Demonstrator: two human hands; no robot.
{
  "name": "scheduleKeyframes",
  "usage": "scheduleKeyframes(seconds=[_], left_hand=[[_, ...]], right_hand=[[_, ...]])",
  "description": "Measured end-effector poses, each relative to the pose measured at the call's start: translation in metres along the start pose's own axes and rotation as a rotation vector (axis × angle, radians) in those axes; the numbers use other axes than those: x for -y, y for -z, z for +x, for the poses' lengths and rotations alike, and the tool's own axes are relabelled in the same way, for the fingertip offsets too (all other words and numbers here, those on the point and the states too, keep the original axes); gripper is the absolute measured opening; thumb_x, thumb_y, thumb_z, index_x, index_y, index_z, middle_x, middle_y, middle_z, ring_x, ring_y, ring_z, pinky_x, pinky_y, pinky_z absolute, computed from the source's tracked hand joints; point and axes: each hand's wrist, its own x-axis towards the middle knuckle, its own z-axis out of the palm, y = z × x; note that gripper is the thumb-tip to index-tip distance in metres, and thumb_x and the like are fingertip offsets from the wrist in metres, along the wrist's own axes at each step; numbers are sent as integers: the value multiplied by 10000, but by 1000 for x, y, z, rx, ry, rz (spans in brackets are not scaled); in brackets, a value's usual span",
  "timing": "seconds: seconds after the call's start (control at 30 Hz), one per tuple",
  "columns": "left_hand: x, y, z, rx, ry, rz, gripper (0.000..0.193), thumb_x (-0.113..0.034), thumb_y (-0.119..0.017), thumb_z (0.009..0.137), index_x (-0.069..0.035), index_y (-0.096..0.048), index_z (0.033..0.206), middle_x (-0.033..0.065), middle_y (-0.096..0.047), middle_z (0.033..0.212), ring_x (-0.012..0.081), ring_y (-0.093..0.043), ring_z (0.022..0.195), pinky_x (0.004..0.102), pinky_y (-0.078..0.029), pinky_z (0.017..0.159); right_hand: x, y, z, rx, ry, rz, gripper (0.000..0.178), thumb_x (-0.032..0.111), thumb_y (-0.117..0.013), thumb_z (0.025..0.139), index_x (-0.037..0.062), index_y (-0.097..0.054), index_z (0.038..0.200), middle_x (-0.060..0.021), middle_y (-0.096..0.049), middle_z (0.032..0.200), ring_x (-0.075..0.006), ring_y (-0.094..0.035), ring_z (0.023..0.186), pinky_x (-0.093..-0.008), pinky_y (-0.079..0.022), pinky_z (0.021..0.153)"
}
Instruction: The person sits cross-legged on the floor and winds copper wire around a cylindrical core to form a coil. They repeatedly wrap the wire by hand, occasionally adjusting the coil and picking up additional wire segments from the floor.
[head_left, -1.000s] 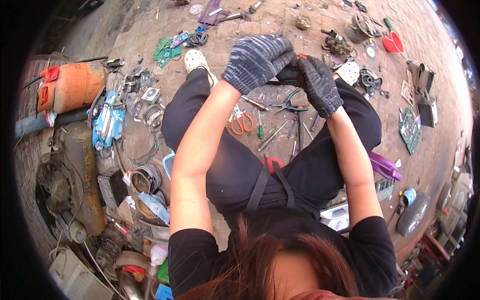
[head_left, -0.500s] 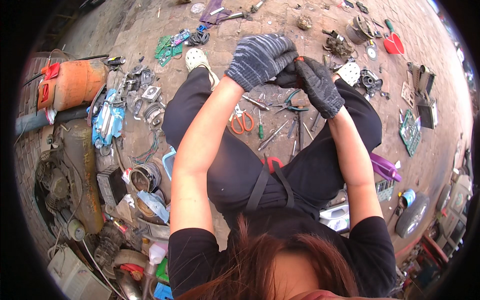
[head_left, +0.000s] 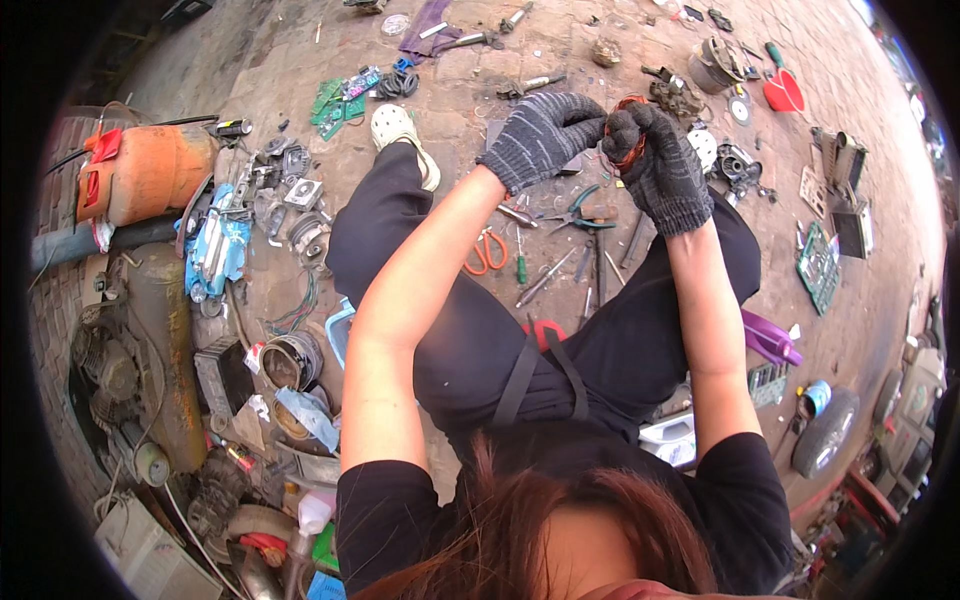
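My gloved right hand [head_left: 662, 170] is closed around a reddish-orange coil of copper wire [head_left: 630, 128], whose loops show round the fingertips. Just left of it, my gloved left hand [head_left: 545, 140] has its fingers drawn together in a pinch at the coil's edge. Whatever lies between those fingertips is too small to make out. Both hands are raised over the ground between my feet. Below them lie blue-handled pliers [head_left: 578, 212], orange-handled scissors [head_left: 487, 252] and a green-handled screwdriver [head_left: 521, 262].
An orange gas cylinder [head_left: 160, 170] lies at the left among metal parts. Green circuit boards [head_left: 335, 105] rest beyond my left foot. At the far right are a red dustpan [head_left: 783, 90] and a metal drum part [head_left: 715, 65]. A purple plastic piece [head_left: 768, 337] sits beside my right leg.
The hands have come slightly apart. My right hand has turned and shifted a little right, exposing more of the coil. My left hand has moved slightly right and down.
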Motion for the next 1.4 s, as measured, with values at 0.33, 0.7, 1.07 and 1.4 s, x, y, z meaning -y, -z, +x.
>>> scheduleKeyframes(seconds=[0.33, 0.7, 1.07, 1.4], left_hand=[[-6, -28, -16, 189, 111, -175, 237, -148, -612, 800, -27, -620, 1004, 170, -641, 899, 257, -634, 836, 316, -487, 721], [57, -46, -24, 845, 182, 516, 373, -354, -534, 790, -16, -633, 915, 198, -619, 869, 350, -589, 819, 389, -462, 745], [98, -40, 1, 365, 331, 380, 266, -148, -597, 773, -40, -598, 1017, 186, -613, 865, 272, -600, 823, 345, -462, 734], [-37, -76, 6, -115, -159, -172, 526, -170, -569, 842, 11, -372, 1295, 146, -447, 1282, 277, -424, 1185, 340, -342, 981]], right_hand=[[8, 12, 6, -163, 141, -234, 176, 154, -522, 845, -6, -551, 912, -90, -604, 826, -171, -586, 722, -278, -487, 694], [59, 31, -3, -287, 52, 101, 163, 159, -479, 867, 105, -471, 714, 68, -351, 568, -50, -300, 450, -220, -284, 460], [69, 15, -41, -457, 167, -329, 250, 287, -489, 889, 39, -523, 902, 9, -454, 621, -78, -403, 506, -213, -317, 437], [35, 40, -58, -232, 330, -1228, 392, -10, -494, 809, -20, -466, 1200, -202, -488, 1150, -314, -507, 1020, -393, -418, 874]])
